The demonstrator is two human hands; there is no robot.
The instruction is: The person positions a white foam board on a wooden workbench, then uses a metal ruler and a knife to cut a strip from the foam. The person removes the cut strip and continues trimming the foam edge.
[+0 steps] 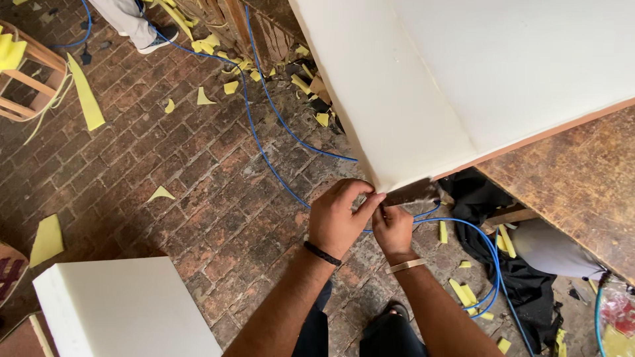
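**Both hands at the foam corner**

Brick floor (198,198) below us, littered with yellow scraps (86,99) and crossed by a blue hose (264,99). Worn wooden bench (582,178) at right, and a big white foam sheet (463,73) lies on it, hanging past its near edge. We stand at the sheet's lowest overhanging corner. Our left hand (337,221) has fingers closed together, pinching that corner's tip. Our right hand (393,228) sits just beside it, touching the left, and is clamped on a dark flat blade (413,193) laid along the sheet's bottom edge by the bench edge. Black band on left wrist, pale band on right. Second white foam block (119,304) sits at the bottom left of the floor, well apart. Wooden stool (30,79) at top left. Another person's leg and shoe (155,39) at the top edge. Dark cloth (483,198) heaped under the bench.
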